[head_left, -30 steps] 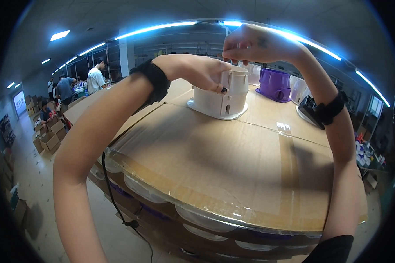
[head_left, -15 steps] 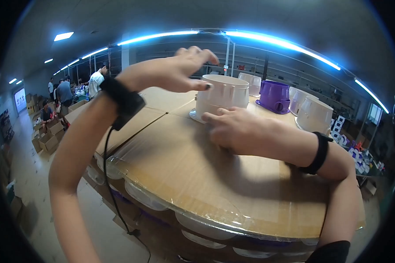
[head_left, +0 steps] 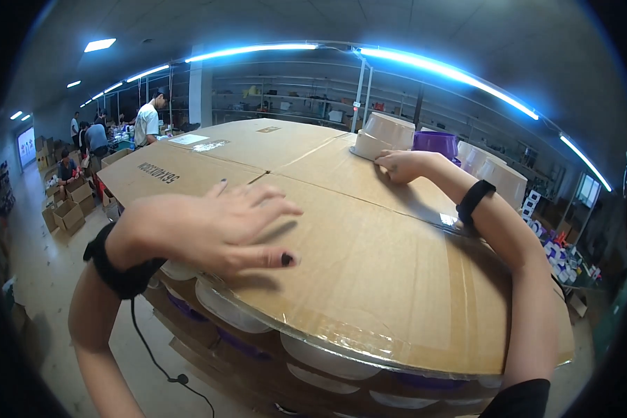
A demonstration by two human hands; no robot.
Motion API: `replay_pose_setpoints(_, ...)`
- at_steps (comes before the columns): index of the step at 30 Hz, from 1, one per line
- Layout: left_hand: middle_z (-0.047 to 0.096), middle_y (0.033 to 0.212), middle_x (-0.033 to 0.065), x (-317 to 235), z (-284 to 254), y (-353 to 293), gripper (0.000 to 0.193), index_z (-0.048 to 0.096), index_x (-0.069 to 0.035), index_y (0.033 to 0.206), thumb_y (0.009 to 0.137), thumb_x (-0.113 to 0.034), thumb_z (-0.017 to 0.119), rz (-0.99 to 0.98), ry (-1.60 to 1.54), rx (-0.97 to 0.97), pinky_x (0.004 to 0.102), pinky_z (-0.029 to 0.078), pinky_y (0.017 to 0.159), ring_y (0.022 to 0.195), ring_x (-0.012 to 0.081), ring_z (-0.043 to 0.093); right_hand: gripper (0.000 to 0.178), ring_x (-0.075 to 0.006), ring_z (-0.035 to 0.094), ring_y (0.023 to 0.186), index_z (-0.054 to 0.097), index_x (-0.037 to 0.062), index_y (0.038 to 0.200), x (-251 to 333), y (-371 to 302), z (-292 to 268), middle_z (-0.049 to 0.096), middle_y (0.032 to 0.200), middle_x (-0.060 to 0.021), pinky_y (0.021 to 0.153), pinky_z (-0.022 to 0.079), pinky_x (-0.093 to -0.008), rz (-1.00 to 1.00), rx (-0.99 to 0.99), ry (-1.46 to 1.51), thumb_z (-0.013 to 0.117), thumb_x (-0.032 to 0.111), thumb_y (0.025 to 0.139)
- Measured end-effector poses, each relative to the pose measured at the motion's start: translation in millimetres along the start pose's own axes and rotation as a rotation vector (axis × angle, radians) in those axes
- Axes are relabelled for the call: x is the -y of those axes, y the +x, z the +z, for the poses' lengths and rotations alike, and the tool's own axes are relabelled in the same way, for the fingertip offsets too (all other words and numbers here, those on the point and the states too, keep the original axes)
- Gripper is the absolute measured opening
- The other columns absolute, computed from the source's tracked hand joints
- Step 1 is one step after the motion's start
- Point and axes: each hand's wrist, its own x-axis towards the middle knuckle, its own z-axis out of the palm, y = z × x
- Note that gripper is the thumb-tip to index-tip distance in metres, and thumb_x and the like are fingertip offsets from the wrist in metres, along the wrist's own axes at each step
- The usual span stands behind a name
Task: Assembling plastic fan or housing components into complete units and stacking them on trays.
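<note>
My right hand (head_left: 403, 166) reaches far across a cardboard-topped stack (head_left: 369, 279). Its fingers are curled against the near bottom edge of a white plastic tub (head_left: 386, 132), which stands on the cardboard with a wide flange at its base. The thumb hangs low beside the board. My left hand (head_left: 223, 226) is over the near left part of the cardboard, palm down, fingers spread and nothing in them; its shadow falls on the board. Just right of the white tub is a purple tub (head_left: 435, 143), partly hidden by my right forearm. A whitish tub (head_left: 503, 180) stands beyond that forearm.
White and purple tubs (head_left: 237, 310) show in layers below the cardboard's taped front edge. A cable hangs from my left wristband (head_left: 118, 268). Far left, several people work among open cartons (head_left: 70, 214). Coloured plastic parts (head_left: 568, 254) lie on a table at right.
The white tub has moved away from me and to the right, with my right hand beside it. My left hand has left the tub and come down to the near left.
</note>
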Motion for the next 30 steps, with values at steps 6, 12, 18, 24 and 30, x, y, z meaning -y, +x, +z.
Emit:
replay_pose_setpoints(6, 0.028, 0.132, 0.0244, -12, 8, -15, 0.072, 0.025, 0.000, 0.130, 0.085, -0.054, 0.035, -0.072, 0.082, 0.013, 0.0438, 0.023, 0.101, 0.123, 0.0363, 0.028, 0.038, -0.0290, 0.041, 0.114, 0.049, 0.0026, 0.115, -27, 4, 21, 0.042, 0.122, -0.0136, 0.093, 0.035, -0.0364, 0.110, -0.145, 0.062, 0.038, 0.013, 0.080)
replay_pose_setpoints(12, 0.026, 0.131, 0.0273, -12, 11, -15, 0.069, 0.025, 0.001, 0.130, 0.086, -0.052, 0.035, -0.090, 0.034, 0.005, 0.0428, 0.023, 0.101, 0.123, 0.0379, 0.026, 0.037, -0.0293, 0.042, 0.113, 0.049, 0.0021, 0.117, -35, 11, 27, 0.043, 0.124, -0.0151, 0.096, 0.033, -0.0340, 0.087, -0.220, 0.094, 0.037, 0.010, 0.084)
replay_pose_setpoints(18, 0.024, 0.133, 0.0274, -16, 16, -14, 0.069, 0.025, 0.000, 0.131, 0.086, -0.053, 0.034, -0.105, 0.029, -0.032, 0.0436, 0.020, 0.103, 0.125, 0.0388, 0.022, 0.023, -0.0267, 0.061, 0.079, 0.063, 0.0025, 0.093, -83, -17, -10, 0.062, 0.085, -0.0185, 0.071, 0.048, -0.0333, 0.150, -0.531, 0.185, 0.051, 0.006, 0.073)
replay_pose_setpoints(24, 0.023, 0.133, 0.0274, -19, 15, -14, 0.067, 0.023, -0.001, 0.132, 0.087, -0.051, 0.033, -0.130, 0.004, 0.000, 0.0442, 0.018, 0.103, 0.126, 0.0389, 0.020, 0.025, -0.0302, 0.057, 0.092, 0.060, 0.0047, 0.096, -87, -41, -5, 0.060, 0.095, -0.0172, 0.076, 0.047, -0.0368, 0.519, -0.375, -0.068, 0.057, 0.010, 0.071)
replay_pose_setpoints(30, 0.022, 0.134, 0.0276, -21, 18, -18, 0.067, 0.023, -0.001, 0.132, 0.087, -0.049, 0.033, -0.117, 0.010, -0.032, 0.0460, 0.017, 0.103, 0.127, 0.0391, 0.019, 0.039, -0.0313, 0.054, 0.099, 0.057, 0.0049, 0.100, -87, -62, -17, 0.058, 0.104, -0.0143, 0.082, 0.045, -0.0369, 0.624, -0.236, 0.029, 0.068, 0.029, 0.072)
